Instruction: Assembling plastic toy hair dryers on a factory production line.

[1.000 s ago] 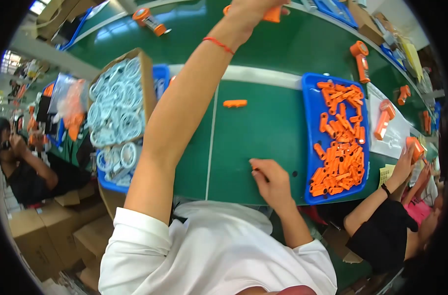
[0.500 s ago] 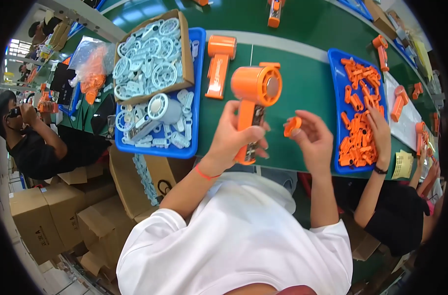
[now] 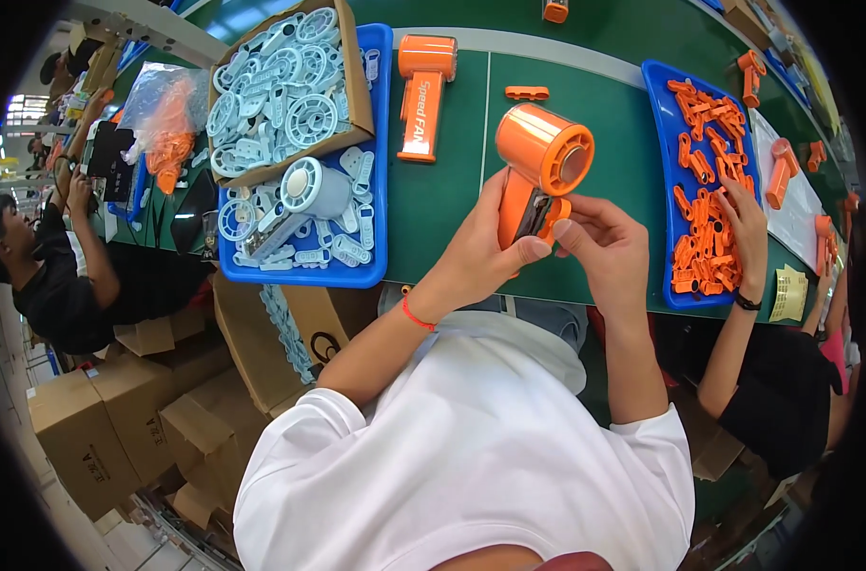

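An orange handheld fan (image 3: 539,145), its round head up and its handle open along one side with inner parts showing, is in my left hand (image 3: 476,247). The fingers of that hand wrap around the handle. Against the open side of the handle, my right hand (image 3: 606,243) pinches a small curved orange piece (image 3: 555,215). My fingers partly hide where the piece meets the fan. Beyond the fan head, a small flat orange part (image 3: 527,93) lies on the green table (image 3: 471,205). A second orange fan (image 3: 423,105) lies to the left of it.
At left, a blue tray (image 3: 380,190) bears a cardboard box (image 3: 361,90) of pale blue fan parts and a pale blue fan (image 3: 316,190). A blue tray (image 3: 653,124) of orange parts stands at right, with a co-worker's hand (image 3: 745,228) in it. Another person sits at far left.
The fan has moved right and tilted. My right hand has brought the small orange piece from beside the fan against its handle. The flat orange part behind the fan head now shows fully.
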`<act>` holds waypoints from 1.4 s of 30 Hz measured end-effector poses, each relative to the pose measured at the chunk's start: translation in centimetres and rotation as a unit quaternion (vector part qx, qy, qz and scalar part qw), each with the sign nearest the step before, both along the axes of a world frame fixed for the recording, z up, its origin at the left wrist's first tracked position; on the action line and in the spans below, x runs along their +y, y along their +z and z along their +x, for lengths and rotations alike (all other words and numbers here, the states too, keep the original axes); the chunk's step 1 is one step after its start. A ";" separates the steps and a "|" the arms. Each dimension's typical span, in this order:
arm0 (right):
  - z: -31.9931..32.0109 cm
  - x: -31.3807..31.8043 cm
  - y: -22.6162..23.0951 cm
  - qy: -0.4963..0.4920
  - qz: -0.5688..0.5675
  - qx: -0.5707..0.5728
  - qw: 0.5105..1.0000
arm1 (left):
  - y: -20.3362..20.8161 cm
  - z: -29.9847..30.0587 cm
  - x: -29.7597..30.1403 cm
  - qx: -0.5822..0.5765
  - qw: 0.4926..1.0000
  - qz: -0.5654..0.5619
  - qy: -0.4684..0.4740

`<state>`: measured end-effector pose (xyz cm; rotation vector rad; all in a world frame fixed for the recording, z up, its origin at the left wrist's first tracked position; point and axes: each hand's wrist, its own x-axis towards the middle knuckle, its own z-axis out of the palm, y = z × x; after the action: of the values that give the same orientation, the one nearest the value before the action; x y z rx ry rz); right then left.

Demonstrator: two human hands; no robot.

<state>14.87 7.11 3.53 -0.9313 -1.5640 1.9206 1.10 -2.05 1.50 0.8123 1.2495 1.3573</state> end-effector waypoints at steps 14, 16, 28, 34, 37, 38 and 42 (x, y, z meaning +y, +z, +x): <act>0.0 -0.6 -0.3 -0.071 0.047 -0.080 0.993 | -1.3 0.8 0.4 0.297 0.952 0.065 0.046; 0.0 -0.4 -0.1 -0.066 0.041 -0.094 0.993 | -1.3 1.0 0.4 0.290 0.954 0.058 0.050; 0.3 1.5 -2.4 0.031 -0.062 0.075 0.995 | 0.2 0.7 0.6 0.165 0.986 0.009 -0.017; -0.8 0.8 -2.3 0.048 -0.117 0.152 0.980 | 0.4 0.7 0.4 0.162 0.986 0.020 -0.026; -1.1 0.4 -3.0 0.023 -0.119 0.149 0.981 | 0.4 0.5 0.6 0.154 0.988 0.001 -0.034; -1.2 0.3 -3.2 0.002 -0.130 0.149 0.980 | 0.3 0.5 0.6 0.146 0.988 -0.014 -0.039; -1.0 0.8 -3.5 0.052 -0.159 0.187 0.968 | -0.5 0.4 0.9 0.064 0.994 -0.042 -0.072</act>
<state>13.89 7.89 0.00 -0.5652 -1.1273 2.3072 1.52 -1.12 0.97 0.9242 1.3113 1.1444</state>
